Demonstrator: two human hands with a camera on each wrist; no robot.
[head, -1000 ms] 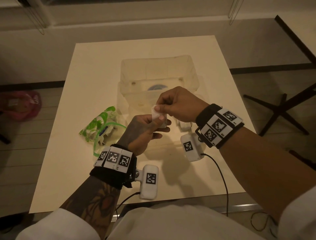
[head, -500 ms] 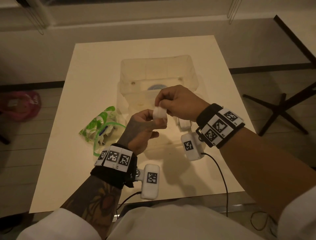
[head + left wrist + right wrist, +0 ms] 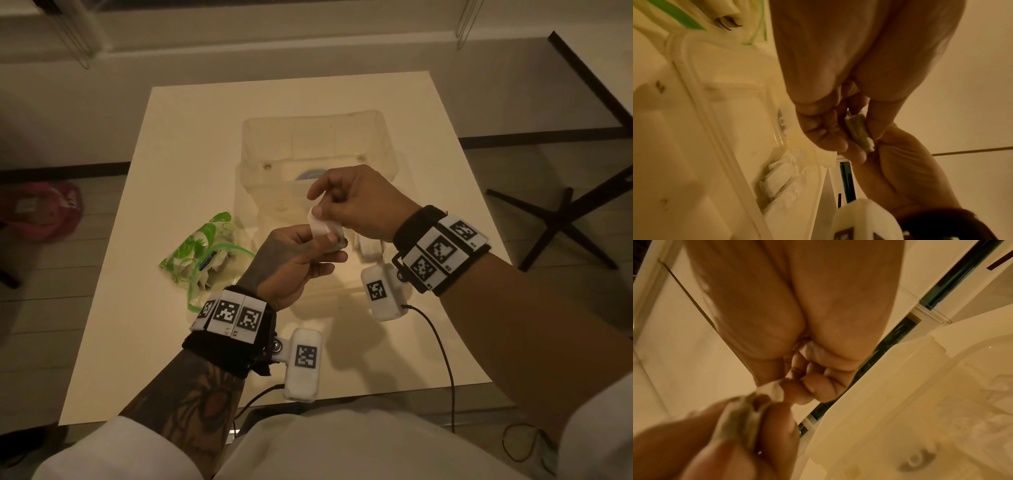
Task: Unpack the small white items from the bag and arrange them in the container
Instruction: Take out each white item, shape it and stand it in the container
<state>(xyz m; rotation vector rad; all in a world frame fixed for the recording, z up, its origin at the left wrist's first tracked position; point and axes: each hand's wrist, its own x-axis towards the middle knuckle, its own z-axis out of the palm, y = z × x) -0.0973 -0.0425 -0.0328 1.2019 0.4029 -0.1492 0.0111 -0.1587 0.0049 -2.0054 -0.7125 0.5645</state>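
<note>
Both hands meet above the near edge of the clear plastic container. My left hand pinches a small stack of white round pads between thumb and fingers. My right hand pinches the top pad from above with thumb and forefinger. In the left wrist view the stack shows edge-on between the fingers; in the right wrist view the top pad is lifting off the stack. A few white pads lie inside the container. The green-printed bag lies open on the table to the left.
The container stands mid-table on a cream square table. A cable trails off the near edge. A dark chair base stands on the floor right of the table, and a pink bag lies on the floor at left.
The right hand has shifted its pinch on the top white pad and begun peeling it up from the stack; the left hand keeps its hold in about the same place.
</note>
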